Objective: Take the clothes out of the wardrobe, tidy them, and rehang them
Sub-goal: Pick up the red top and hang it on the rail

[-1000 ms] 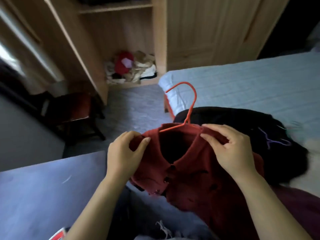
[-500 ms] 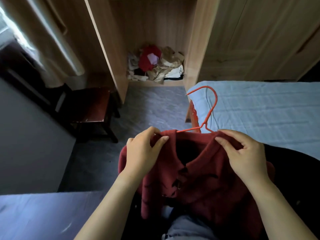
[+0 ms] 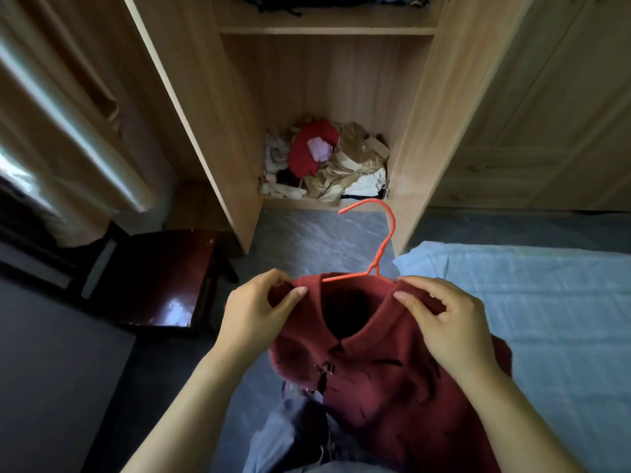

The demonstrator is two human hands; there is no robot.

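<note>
The left hand (image 3: 254, 314) pinches the left shoulder of a dark red cardigan (image 3: 368, 367); the right hand (image 3: 450, 322) grips its right shoulder at the collar. The cardigan hangs on an orange hanger (image 3: 385, 245), held up above the person's lap, hook upward. A bed (image 3: 546, 302) lies right, a dark stool (image 3: 164, 278) left. Beyond stands the open wardrobe (image 3: 211, 114), with a heap of clothes (image 3: 324, 162) on its floor.
</note>
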